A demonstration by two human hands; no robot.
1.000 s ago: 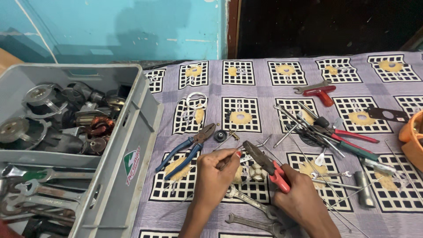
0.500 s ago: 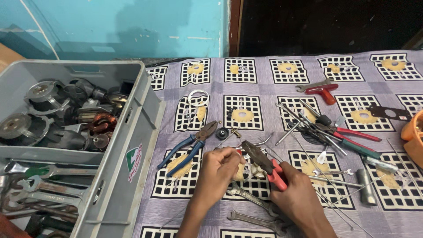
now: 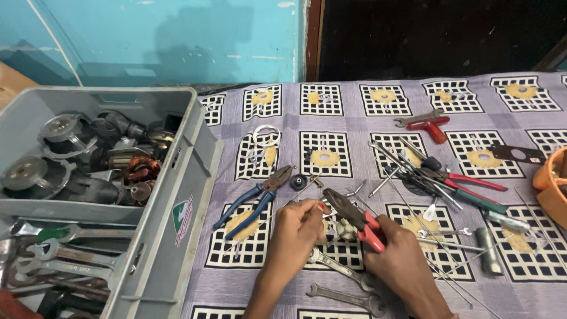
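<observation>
Red pliers (image 3: 357, 220) are gripped in the right hand (image 3: 397, 254), nose pointing far-left toward the left hand (image 3: 297, 227) near the worktop (image 3: 354, 121) middle. Left hand's fingertips are pinched on a thin wire or rod (image 3: 282, 209); its exact end is too small to tell. Whether the pliers' nose is closed on it cannot be told. Blue pliers (image 3: 258, 199) lie just left; spanners (image 3: 339, 269) lie under both wrists. Grey crate (image 3: 177, 195) of motor parts sits far left. Judgement: steady the wire close to the nose, squeeze evenly, and keep the wrists off the loose spanners.
</observation>
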